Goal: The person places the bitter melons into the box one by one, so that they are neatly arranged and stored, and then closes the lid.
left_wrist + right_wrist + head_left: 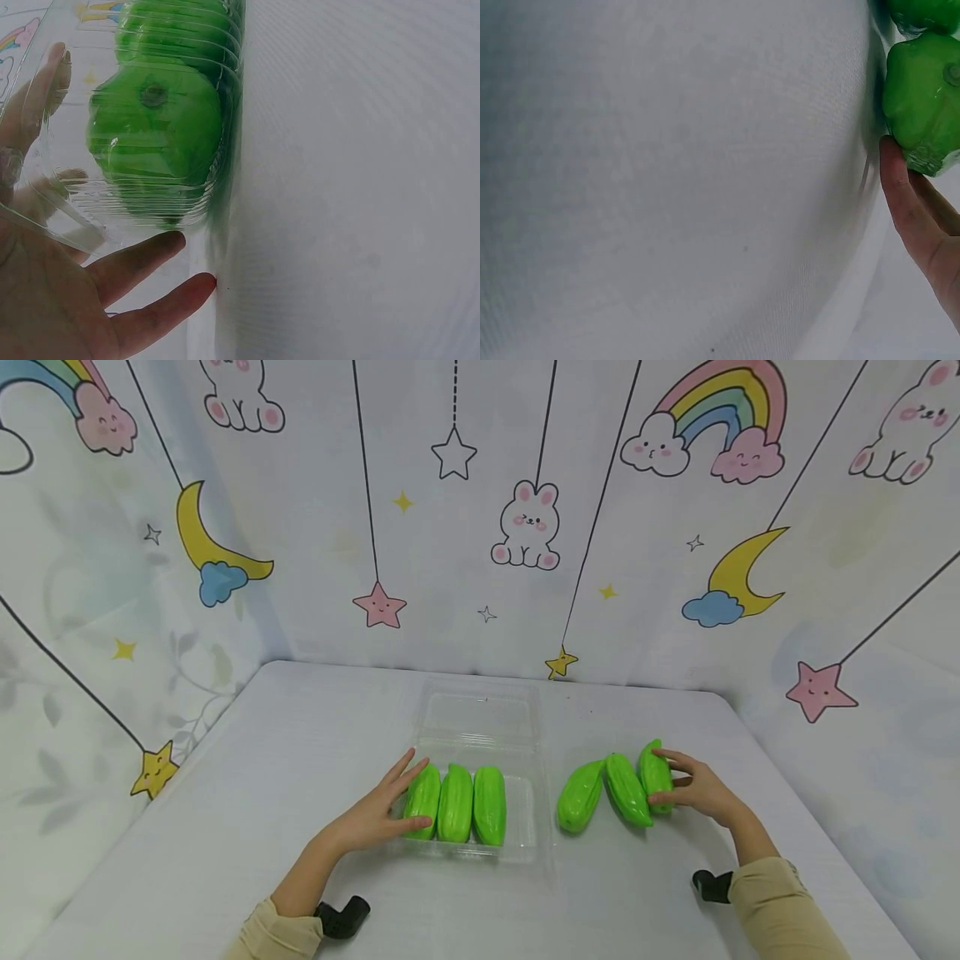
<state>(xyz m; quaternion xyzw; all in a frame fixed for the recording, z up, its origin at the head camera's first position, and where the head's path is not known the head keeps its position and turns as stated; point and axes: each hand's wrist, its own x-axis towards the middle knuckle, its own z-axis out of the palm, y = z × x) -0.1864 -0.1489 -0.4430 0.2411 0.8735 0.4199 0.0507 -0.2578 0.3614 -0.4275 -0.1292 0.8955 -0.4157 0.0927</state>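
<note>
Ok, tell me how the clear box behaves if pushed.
The clear box will probably flex, since its ribbed walls look thin. It likely weighs more on its left, where three green vegetables sit. The open lid behind may flap.

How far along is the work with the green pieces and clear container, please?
About halfway, it appears: three green pieces lie side by side in the clear container. The right hand has its fingers on the rightmost loose piece. Two others on the table seem left to load, and the lid is open.
</note>
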